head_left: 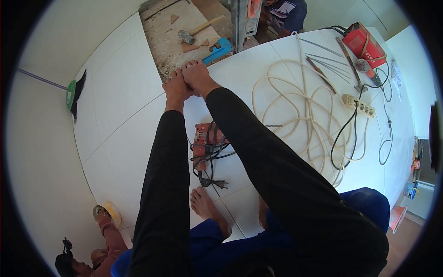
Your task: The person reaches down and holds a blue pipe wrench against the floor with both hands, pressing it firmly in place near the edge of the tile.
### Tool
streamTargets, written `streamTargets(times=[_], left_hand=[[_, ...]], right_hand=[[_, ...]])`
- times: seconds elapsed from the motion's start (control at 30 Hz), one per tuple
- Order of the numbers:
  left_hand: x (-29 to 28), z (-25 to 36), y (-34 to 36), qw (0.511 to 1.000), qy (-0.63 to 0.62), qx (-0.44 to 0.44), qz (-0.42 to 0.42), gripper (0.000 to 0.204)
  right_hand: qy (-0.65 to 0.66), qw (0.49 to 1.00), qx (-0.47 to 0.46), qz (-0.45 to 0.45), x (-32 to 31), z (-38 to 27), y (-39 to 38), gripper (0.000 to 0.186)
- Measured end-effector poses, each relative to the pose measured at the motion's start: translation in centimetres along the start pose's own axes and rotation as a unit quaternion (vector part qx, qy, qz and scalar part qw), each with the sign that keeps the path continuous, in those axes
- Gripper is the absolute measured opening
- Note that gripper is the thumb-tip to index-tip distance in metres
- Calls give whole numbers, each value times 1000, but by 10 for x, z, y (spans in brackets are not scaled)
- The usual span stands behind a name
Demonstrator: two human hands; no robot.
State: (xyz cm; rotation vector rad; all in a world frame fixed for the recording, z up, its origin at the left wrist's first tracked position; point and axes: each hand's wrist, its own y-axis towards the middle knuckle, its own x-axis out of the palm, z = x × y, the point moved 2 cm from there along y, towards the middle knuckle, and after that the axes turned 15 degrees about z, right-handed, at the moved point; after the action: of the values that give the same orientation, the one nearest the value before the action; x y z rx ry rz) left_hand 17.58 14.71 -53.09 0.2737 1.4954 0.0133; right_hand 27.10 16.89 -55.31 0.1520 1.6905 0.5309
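My left hand [176, 87] and my right hand [197, 75] lie side by side, touching, at the far edge of the white tiled floor [124, 87]. Their fingertips reach the border of a bare sandy patch [168, 44]. Black sleeves cover both forearms. Nothing shows in either hand, and the fingers' grip is hard to make out. A blue tool [218, 50] lies just right of my right hand. A red power drill [205, 140] with a tangled black cord lies between my arms, near my bare foot [206, 205].
A hammer [190, 34] lies on the sand. To the right lie a cream hose coil [300, 106], a power strip [359, 105], metal rods [323, 62] and a red machine [367, 42]. A green brush [71, 94] is left. One person sits at the top [286, 11], another bottom left [87, 258].
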Motion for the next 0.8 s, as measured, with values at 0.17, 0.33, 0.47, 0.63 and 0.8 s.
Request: streamTargets(times=[0.17,0.33,0.47,0.63,0.8], left_hand=[[-3,5,2,1000,5,-8,-20,97],[-2,5,3,1000,7,-9,-25,97],[2,2,3,1000,-6,-17,-3,106],[4,4,3,1000,-4,-23,-10,105],[1,1,3,999,4,-31,-15,105]], right_hand=[[-1,1000,-1,-6,1,4,0,32],[3,1000,4,-7,-1,4,-1,32],[2,1000,4,-11,-1,3,1,33],[5,1000,7,-17,-2,3,-1,33],[2,1000,3,-21,-6,0,1,34]])
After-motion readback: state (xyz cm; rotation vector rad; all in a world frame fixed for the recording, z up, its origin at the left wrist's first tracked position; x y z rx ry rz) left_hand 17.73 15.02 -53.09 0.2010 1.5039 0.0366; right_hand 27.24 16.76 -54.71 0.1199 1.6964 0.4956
